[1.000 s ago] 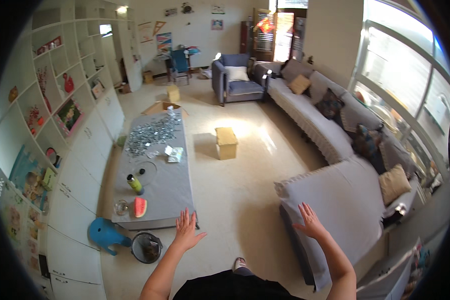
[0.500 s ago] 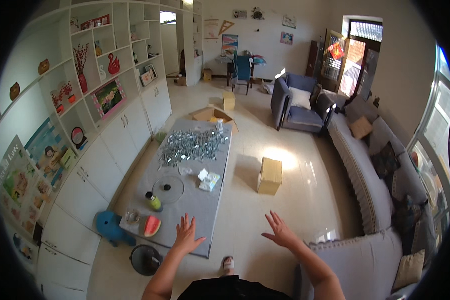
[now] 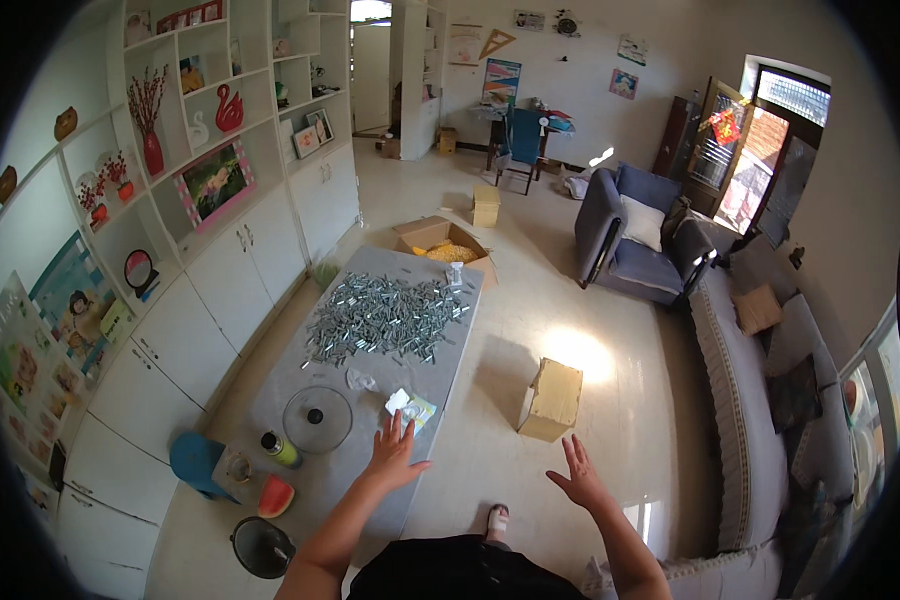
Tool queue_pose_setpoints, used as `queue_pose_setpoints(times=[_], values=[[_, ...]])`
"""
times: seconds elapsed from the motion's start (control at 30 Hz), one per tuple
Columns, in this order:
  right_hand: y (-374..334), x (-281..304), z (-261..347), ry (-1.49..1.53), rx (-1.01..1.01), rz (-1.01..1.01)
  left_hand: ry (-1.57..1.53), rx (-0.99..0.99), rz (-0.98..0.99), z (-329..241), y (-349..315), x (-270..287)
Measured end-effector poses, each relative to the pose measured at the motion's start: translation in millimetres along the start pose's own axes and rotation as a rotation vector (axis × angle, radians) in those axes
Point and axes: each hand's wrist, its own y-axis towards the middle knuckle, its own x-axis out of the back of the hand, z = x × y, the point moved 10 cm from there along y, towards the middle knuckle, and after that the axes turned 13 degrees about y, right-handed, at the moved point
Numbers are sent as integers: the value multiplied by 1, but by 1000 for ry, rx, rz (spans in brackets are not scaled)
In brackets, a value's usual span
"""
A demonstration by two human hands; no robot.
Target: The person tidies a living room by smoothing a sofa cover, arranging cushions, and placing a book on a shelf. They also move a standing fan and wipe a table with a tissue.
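My left hand [image 3: 394,458] is held out over the right edge of the grey-covered table [image 3: 270,400], fingers spread and nothing in them. Just beyond its fingertips lies a white and green soft packet [image 3: 410,408]. My right hand [image 3: 581,481], also open, hovers over the floor near a yellowish box-shaped stool [image 3: 551,400]; the two look apart. On the table's far half spreads a heap of small grey metal pieces [image 3: 385,318]. Nearer are a glass pot lid [image 3: 318,420] with a black knob, a green bottle [image 3: 281,449] and a watermelon piece [image 3: 276,495].
An open carton [image 3: 445,243] with yellow contents stands past the table's far end. A dark bin [image 3: 262,547] and a blue stool [image 3: 202,464] are at the near left. White cabinets [image 3: 160,370] line the left; a blue-grey armchair [image 3: 635,235] and long sofa [image 3: 725,400] stand right.
The view has shifted forward and turned left, so the table and yellowish stool appear nearer. My left hand now reaches the packet's near side in the picture; both hands stay open.
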Motion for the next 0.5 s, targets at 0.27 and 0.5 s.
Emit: queue_pose_setpoints(times=[0.27,0.5], values=[[203,28,-55,16,168,134,2,242,-70,39,126,-10],[374,1,-35,57,310,334,-62,415,-258,75,171,-10]])
